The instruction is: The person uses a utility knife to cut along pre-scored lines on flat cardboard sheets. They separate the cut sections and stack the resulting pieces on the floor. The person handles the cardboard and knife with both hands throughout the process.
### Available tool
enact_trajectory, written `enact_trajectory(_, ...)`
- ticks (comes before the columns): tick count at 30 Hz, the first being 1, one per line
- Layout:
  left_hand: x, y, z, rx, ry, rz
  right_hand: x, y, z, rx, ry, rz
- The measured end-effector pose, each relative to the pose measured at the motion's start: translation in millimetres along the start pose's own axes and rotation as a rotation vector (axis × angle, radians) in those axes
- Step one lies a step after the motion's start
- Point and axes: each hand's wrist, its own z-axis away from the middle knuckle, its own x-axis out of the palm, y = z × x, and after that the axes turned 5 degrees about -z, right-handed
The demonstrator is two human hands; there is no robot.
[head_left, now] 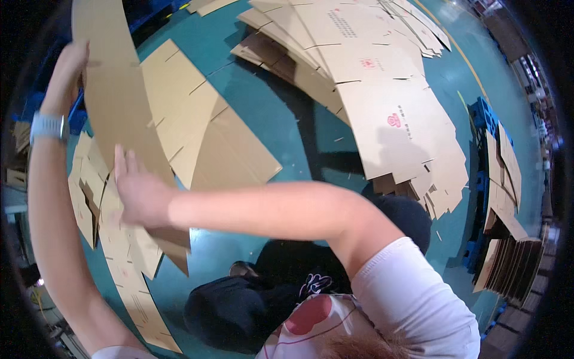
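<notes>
A long, flat brown cardboard sheet (110, 90) stands tilted at the left, running up past the top of the view. My left hand (73, 63) grips its left edge, with the fingertips partly hidden. Across my body reaches my right arm; my right hand (142, 191) is open, its fingers stretched out against the lower part of the same sheet. Other slotted cardboard blanks (179, 90) lie just right of the sheet, and more flat pieces (128, 272) are spread beneath my right hand.
A large fanned pile of printed cardboard blanks (382, 90) covers the floor ahead and to the right. At the far right, blue pallets (483, 113) stand near a stack of folded cardboard (508, 269). My bent knees (224, 311) are close below. Small scraps dot the green floor (269, 140).
</notes>
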Motion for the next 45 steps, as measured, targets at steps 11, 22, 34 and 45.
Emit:
enact_trajectory(11,214.8,312.0,5.1,0.559,-0.154,0.307,-411.7,185.3,148.5,0.163,0.464,-0.330)
enact_trajectory(22,567.5,118.1,170.4,-0.158,-0.521,0.437,-492.4,447.0,388.2,0.726,0.582,0.215)
enact_trajectory(34,657.8,232.0,290.7,-0.159,-0.522,0.805,-548.8,480.5,301.3,0.606,0.601,1.361)
enact_trajectory(45,446.0,-200.4,215.0,-0.473,0.542,-0.553,-121.3,386.7,22.8,0.386,-0.400,0.327)
